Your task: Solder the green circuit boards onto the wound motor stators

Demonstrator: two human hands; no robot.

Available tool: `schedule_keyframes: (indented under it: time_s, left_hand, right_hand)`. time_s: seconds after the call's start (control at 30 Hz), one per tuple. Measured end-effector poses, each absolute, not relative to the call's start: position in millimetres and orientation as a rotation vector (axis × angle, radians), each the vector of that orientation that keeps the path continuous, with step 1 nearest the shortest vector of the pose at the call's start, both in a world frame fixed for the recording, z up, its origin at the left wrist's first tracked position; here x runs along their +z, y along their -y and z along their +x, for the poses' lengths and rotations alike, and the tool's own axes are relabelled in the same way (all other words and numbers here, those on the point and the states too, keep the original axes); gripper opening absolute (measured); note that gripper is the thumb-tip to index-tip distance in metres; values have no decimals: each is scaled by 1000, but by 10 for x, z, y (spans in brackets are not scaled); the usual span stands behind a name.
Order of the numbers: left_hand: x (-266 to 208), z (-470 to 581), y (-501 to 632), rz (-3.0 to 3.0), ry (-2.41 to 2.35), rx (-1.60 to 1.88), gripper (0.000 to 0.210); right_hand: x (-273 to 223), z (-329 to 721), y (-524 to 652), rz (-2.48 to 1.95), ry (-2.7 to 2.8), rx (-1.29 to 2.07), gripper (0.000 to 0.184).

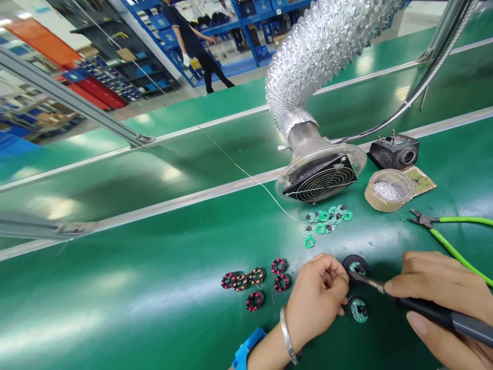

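My right hand [450,303] is wrapped round the dark handle of a soldering iron [372,282]. Its metal tip reaches a small green circuit board [357,268] on a black round piece. At that piece's left edge, my left hand [321,290] is closed, with thumb and fingertips pinched together; what they hold is hidden. Just below the iron tip lies another round green circuit board [359,310] with a dark part on it. Left of my left hand sit several wound copper-and-black coil rings [254,301]. Small green boards [321,228] are gathered beyond my hands.
A fume extractor fan [323,180] on a silver duct hangs over the bench. At right are a tub of metal shavings [388,191], a black block [395,151] and green-handled cutters [425,220]. A thin wire [265,189] crosses the bench. A person [192,43] stands beyond.
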State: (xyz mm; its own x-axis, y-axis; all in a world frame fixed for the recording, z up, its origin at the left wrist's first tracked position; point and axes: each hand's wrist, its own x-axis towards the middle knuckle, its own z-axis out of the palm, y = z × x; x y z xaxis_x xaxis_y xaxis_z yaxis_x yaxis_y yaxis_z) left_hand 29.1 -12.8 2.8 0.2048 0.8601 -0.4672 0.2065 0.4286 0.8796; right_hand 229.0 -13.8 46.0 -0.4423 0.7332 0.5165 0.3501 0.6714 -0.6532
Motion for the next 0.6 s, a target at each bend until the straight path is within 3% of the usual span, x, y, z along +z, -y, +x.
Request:
schedule_keyframes:
  time_s: [0.6]
  left_hand:
    - [-23, 281, 148, 1145, -1323, 618, 5]
  right_hand:
    - [503, 2231, 133, -900, 2096, 584, 17]
